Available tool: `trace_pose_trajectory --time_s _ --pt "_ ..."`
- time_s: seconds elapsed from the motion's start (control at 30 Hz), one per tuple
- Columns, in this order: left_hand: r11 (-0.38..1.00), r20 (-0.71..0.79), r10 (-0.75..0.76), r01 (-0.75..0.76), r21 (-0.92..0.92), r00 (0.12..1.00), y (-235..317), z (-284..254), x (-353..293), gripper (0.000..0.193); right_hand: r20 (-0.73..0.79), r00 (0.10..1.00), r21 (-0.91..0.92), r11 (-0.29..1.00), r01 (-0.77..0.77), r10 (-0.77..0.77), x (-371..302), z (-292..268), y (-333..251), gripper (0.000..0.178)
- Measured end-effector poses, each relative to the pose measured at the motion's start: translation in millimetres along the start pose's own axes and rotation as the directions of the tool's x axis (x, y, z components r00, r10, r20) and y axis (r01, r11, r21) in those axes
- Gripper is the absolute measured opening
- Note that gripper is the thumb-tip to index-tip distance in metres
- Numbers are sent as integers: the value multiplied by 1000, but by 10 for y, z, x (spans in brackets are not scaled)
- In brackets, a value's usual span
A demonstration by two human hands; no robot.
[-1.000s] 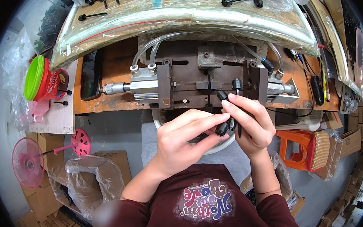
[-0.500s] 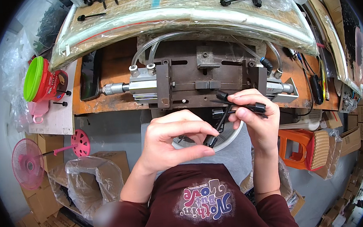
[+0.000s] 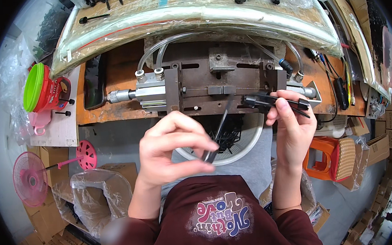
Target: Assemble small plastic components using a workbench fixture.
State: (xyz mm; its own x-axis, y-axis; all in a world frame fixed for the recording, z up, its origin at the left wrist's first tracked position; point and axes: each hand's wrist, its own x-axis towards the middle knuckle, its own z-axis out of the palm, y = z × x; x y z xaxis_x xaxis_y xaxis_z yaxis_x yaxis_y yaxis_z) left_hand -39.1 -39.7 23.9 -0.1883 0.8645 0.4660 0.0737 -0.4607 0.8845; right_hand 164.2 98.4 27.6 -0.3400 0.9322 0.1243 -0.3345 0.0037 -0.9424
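My left hand (image 3: 172, 147) pinches one black plastic part by its thick head, between thumb and fingers; the thin black stem (image 3: 221, 123) points up and away. To the right, my right hand (image 3: 293, 126) grips several similar black plastic parts (image 3: 256, 101), their heads and stems crossing at the fingertips. Both hands are over the near edge of a bench, in front of a dark metal fixture (image 3: 197, 83) with a small grey block (image 3: 221, 90) at its middle. Below them sits a round white basket (image 3: 254, 144) of black pieces, partly covered by my left hand.
Silver air cylinders (image 3: 151, 97) with clear hoses flank the fixture. A plastic-wrapped board (image 3: 197, 18) bearing loose black parts spans the back. A red bucket with a green rim (image 3: 34, 88) stands left, above a pink fan (image 3: 30, 179). An orange stool (image 3: 317, 153) is at right.
My hands have moved apart: the left drew back leftward with a single black part, while the right moved right with its bunch. The basket's contents show more now.
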Motion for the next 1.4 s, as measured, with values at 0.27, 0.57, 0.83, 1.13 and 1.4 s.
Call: trace_pose_trajectory --time_s 0.27,0.57,0.83,1.13,1.4 --pt "539 64 106 -112 835 992 -319 373 40 29 -20 984 -177 969 173 -180 -66 15 6 15" --pt "413 86 105 -122 903 991 -333 445 146 24 -32 986 -178 972 155 -163 -105 -8 19 13" --pt "418 68 56 -85 905 996 -324 442 136 25 -28 986 -180 971 159 -167 -114 -10 25 14" --pt "409 63 43 -75 909 997 -311 440 139 26 -9 990 -128 982 136 -138 -151 -9 33 15" --pt "792 -127 -214 248 558 969 -85 431 186 36 41 989 -81 987 142 -139 -200 -20 56 17"
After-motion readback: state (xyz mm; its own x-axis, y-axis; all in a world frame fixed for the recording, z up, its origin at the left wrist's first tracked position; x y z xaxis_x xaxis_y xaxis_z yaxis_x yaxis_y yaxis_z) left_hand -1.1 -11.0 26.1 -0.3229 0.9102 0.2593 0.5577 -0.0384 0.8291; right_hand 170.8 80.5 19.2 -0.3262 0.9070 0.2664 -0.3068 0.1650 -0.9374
